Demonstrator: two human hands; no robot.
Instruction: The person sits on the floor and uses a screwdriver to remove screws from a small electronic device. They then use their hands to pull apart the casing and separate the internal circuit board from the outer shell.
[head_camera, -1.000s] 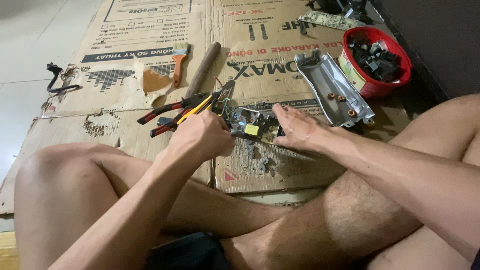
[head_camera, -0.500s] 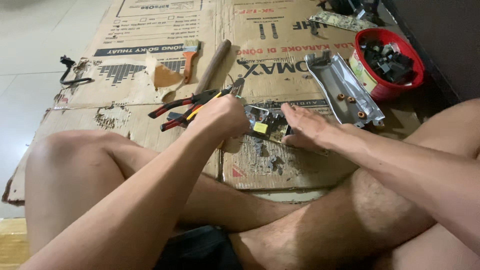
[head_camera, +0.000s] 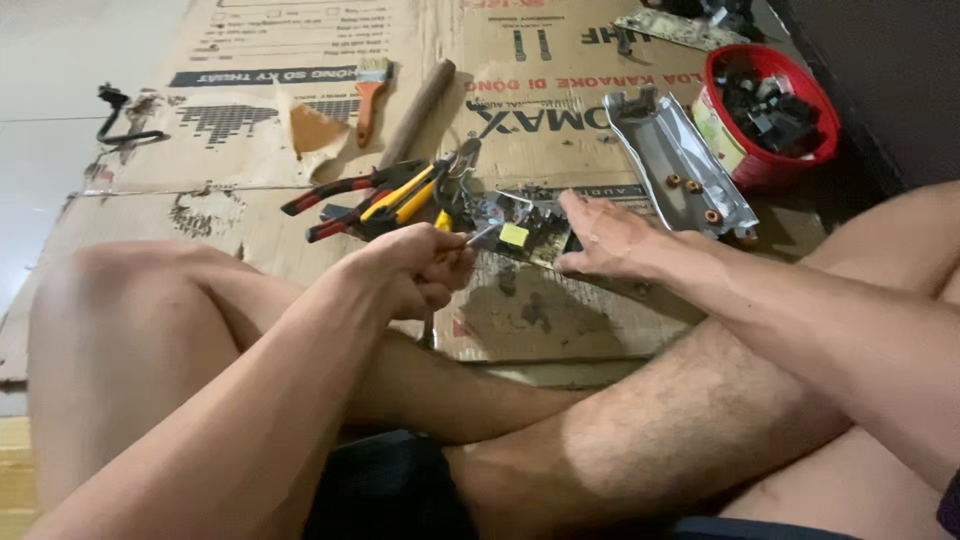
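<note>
My left hand (head_camera: 415, 268) is curled shut around a thin metal tool (head_camera: 478, 235), maybe a small screwdriver; only its silvery tip shows past my fingers, so I cannot tell its handle. That tip points at the circuit board (head_camera: 525, 232), which lies on the flattened cardboard (head_camera: 250, 215) on the floor, just ahead of my left knuckles and right under the fingertips of my right hand (head_camera: 608, 235). My right hand is open, fingers spread flat, pressing on the board's near right edge.

The board is small and dark, crowded with parts: a square yellow component sits near its middle, with shiny metal bits and wires at its far left end. Its details are too small to read further.

Just beyond my left hand lie pliers with red handles (head_camera: 335, 195) and another pair with yellow and black grips (head_camera: 405, 195), touching each other. Farther off are a wooden handle (head_camera: 420, 95) and a small orange-handled brush (head_camera: 368, 92). Beyond my right hand sits a silver metal cover (head_camera: 675, 165), and past it a red bowl (head_camera: 760, 165) of dark parts.
</note>
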